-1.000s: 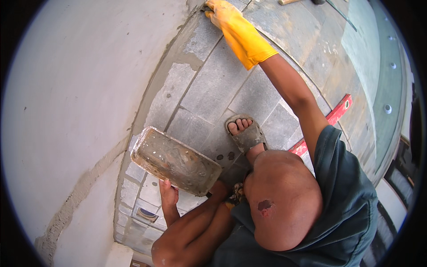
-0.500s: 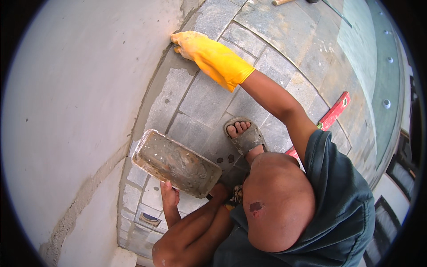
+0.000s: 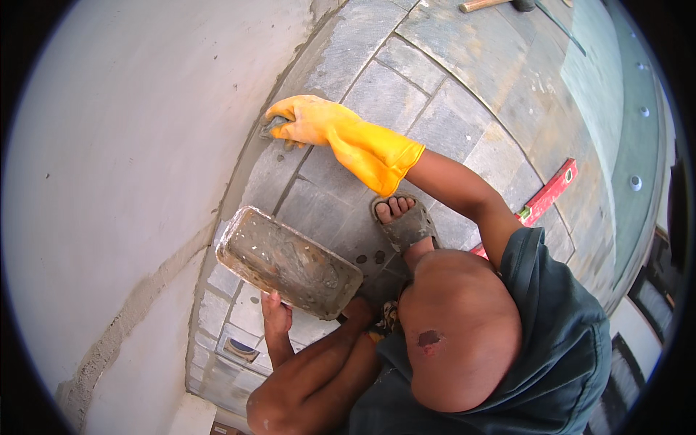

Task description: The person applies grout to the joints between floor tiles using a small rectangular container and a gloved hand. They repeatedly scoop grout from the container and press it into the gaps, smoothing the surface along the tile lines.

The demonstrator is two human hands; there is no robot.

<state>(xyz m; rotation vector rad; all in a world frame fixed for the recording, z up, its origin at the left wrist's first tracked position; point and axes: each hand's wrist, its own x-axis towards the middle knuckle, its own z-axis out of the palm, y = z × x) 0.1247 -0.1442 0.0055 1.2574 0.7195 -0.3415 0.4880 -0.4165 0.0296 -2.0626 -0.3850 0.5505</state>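
My right hand (image 3: 312, 119), in a long yellow rubber glove, is closed round a wet grey lump (image 3: 274, 128) at the foot of the wall. I cannot tell if that is mortar or a soaked sponge. It sits over the smeared grey joint (image 3: 250, 156) between wall and stone paving. My bare left hand (image 3: 276, 313) grips the near long rim of a rectangular trough (image 3: 290, 261), its fingertips partly hidden under it. The trough is tilted, its inside coated with grey-brown mortar residue and white specks along the rim.
A pale plastered wall (image 3: 138, 145) with a rough grey band rises on the left. A red spirit level (image 3: 551, 192) lies on the stone tiles (image 3: 377, 94) at right, partly behind my arm. A wooden-handled tool (image 3: 482, 4) lies at the far edge. My sandalled foot (image 3: 406, 221) stands beside the trough.
My right hand has moved nearer along the wall joint, and the grey lump in its fingers now shows. My left hand and the trough stay nearly where they were.
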